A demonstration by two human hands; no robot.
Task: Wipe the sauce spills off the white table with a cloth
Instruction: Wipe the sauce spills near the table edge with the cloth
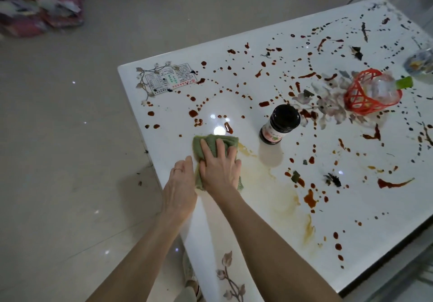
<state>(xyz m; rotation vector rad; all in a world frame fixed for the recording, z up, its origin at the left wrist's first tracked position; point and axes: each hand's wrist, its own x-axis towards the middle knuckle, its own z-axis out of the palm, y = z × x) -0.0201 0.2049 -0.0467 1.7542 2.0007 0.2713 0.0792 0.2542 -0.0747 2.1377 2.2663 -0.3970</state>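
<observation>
So here's the mess: my right hand [219, 168] lies flat on the green cloth [198, 146], fingers spread and straight, pressing it onto the white desk [168, 119] near the desk's left edge, a bit left of the frame's centre. My left hand [180, 184] sits right beside it at the cloth's left side. Its fingers bend down by the cloth's edge, but I honestly can't tell if they're pinching the fabric or just steadying it.

What matters for the next push is that the closest sauce drops [228, 127] sit just past the cloth's far edge, straight up the frame from my fingertips. The right hand is the nearer one and it's on top of the cloth, so I'd guess a short shove forward catches them. Everything else, and it's a lot, fans out toward the right and upper right of the frame.

A dark-lidded sauce jar [281, 123] stands upright just right of the cloth, so I reckon a sideways sweep would bump it unless I go around. Further upper right, a red basket [367, 93] lies tipped over among the splatters.

The patch lower right of my hands has yellowish smears [288, 198] rather than red blobs. Overall I'd say I'm barely started.
</observation>
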